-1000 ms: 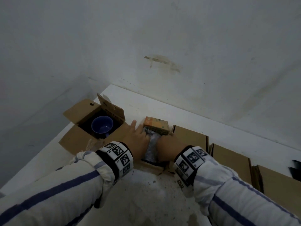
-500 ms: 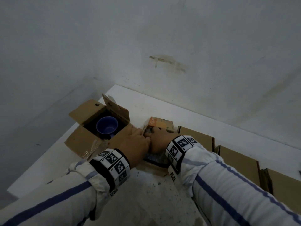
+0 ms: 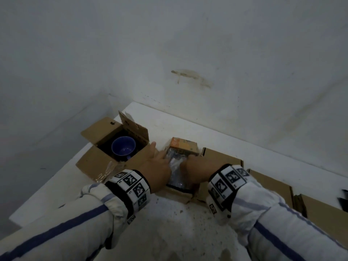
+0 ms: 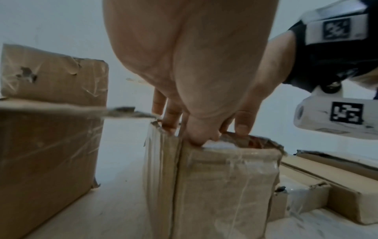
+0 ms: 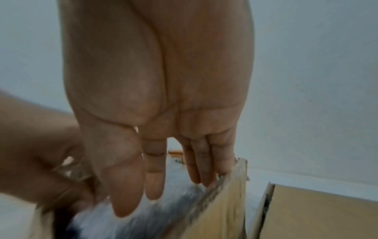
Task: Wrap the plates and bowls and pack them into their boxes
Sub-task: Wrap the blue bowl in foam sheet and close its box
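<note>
right hand, fingers straight, reaches down onto a plastic-wrapped item inside a cardboard box.

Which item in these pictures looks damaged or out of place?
The small box both hands are working in has a torn, ragged rim. The blue cup sits unwrapped in the open box on the left.

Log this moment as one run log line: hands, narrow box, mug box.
left hand: pressing wrapped item into narrow box | right hand: fingers straight, inside same box | blue mug: unwrapped in open box
</note>
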Motion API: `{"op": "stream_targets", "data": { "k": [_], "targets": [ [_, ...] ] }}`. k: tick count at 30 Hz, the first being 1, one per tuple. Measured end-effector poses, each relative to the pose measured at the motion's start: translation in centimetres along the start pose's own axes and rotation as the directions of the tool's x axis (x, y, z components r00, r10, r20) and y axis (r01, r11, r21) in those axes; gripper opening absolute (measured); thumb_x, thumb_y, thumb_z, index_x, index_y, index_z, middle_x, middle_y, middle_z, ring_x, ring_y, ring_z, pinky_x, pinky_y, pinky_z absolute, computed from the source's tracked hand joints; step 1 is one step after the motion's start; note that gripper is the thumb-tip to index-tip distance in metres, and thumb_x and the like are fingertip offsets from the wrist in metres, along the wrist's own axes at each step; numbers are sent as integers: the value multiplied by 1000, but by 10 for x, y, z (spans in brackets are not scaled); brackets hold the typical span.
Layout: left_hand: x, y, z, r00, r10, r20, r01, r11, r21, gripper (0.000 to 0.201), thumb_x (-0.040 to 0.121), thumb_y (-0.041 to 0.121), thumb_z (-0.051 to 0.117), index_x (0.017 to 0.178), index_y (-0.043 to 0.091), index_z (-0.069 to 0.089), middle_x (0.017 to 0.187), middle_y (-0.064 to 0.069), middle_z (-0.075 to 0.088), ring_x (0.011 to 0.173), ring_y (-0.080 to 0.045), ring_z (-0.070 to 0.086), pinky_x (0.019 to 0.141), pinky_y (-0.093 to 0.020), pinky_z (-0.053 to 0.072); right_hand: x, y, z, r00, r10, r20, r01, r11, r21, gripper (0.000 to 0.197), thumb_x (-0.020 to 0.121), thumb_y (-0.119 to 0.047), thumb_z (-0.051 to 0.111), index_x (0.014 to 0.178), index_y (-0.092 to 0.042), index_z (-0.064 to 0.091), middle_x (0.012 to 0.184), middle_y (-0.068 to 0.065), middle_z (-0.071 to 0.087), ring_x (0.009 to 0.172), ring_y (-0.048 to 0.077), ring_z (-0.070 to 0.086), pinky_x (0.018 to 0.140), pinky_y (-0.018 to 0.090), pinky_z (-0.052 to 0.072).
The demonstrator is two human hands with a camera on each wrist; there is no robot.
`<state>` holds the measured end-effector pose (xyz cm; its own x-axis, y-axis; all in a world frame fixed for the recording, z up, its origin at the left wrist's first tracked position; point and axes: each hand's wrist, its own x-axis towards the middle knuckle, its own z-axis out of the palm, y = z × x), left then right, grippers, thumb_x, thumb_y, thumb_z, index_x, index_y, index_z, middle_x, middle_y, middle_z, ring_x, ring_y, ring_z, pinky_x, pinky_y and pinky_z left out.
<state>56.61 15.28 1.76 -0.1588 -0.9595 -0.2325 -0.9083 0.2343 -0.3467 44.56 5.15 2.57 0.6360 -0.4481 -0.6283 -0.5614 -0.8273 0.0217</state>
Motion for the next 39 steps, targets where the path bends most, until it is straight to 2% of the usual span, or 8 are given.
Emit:
{"op": "stream_targets", "data": {
  "k": [6, 11, 13, 16, 19, 30, 34, 39],
  "targets": [
    [1, 4, -3, 994, -75, -84, 72, 996, -46, 24, 90, 27, 42, 109, 21, 56, 112, -7, 61, 110, -29, 50, 104, -57, 24, -2, 4, 30, 985, -10, -171, 35, 989, 142, 45, 89, -27, 57, 133, -20, 48, 143, 12, 30, 120, 31, 46, 97, 36, 45],
    [19, 27, -34, 972, -174, -157, 154, 979, -131, 14, 72, 26, 61, 83, 18, 63, 95, -9, 60, 88, -30, 55, 81, -44, 42, -41, 37, 39, 905, 82, -417, 115, 897, 426, 32, 89, -10, 51, 120, -13, 60, 130, 9, 49, 118, 24, 49, 92, 24, 39],
    [37, 52, -52, 968, -175, -181, 130, 964, -233, 24, 75, 26, 60, 97, 17, 64, 106, -10, 57, 101, -31, 52, 90, -45, 38, -62, 54, 50, 879, 159, -450, 104, 857, 505, 30, 91, -9, 47, 118, -9, 61, 124, 10, 57, 112, 25, 53, 86, 24, 39],
    [75, 106, -75, 981, -133, -138, 79, 936, -343, 31, 88, 19, 44, 116, 18, 57, 123, -7, 50, 117, -29, 41, 101, -45, 25, -95, 88, 80, 829, 319, -460, 53, 774, 631, 28, 89, -7, 48, 111, -11, 65, 118, 8, 63, 107, 22, 57, 84, 23, 42],
    [110, 168, -100, 988, -72, -136, -3, 875, -485, 30, 87, 20, 43, 114, 19, 55, 122, -6, 53, 116, -28, 45, 101, -44, 30, -132, 132, 119, 771, 480, -419, -36, 689, 723, 21, 91, -9, 49, 92, -20, 66, 107, 10, 66, 91, 19, 58, 63, 17, 35],
    [197, 389, -163, 995, 74, -73, -104, 750, -654, 30, 87, 22, 50, 116, 20, 52, 126, -4, 47, 120, -28, 40, 102, -40, 31, -268, 312, 279, 392, 907, -152, -309, 286, 907, 23, 87, -8, 49, 103, -13, 65, 113, 8, 59, 100, 24, 57, 79, 23, 39],
    [207, 422, -162, 994, 62, -92, -107, 758, -643, 32, 82, 19, 49, 114, 22, 51, 122, -1, 46, 114, -25, 41, 99, -37, 32, -273, 341, 317, 458, 889, -2, -483, 251, 839, 25, 86, -20, 57, 109, -12, 59, 120, 13, 50, 108, 31, 52, 88, 34, 45],
    [206, 430, -158, 989, -10, -147, -86, 770, -633, 29, 83, 22, 48, 112, 23, 50, 121, 1, 46, 111, -22, 41, 95, -33, 31, -262, 339, 336, 541, 841, -9, -596, 390, 701, 52, 85, -39, 61, 123, -8, 46, 128, 13, 37, 120, 31, 40, 96, 36, 41]
  ]
}}
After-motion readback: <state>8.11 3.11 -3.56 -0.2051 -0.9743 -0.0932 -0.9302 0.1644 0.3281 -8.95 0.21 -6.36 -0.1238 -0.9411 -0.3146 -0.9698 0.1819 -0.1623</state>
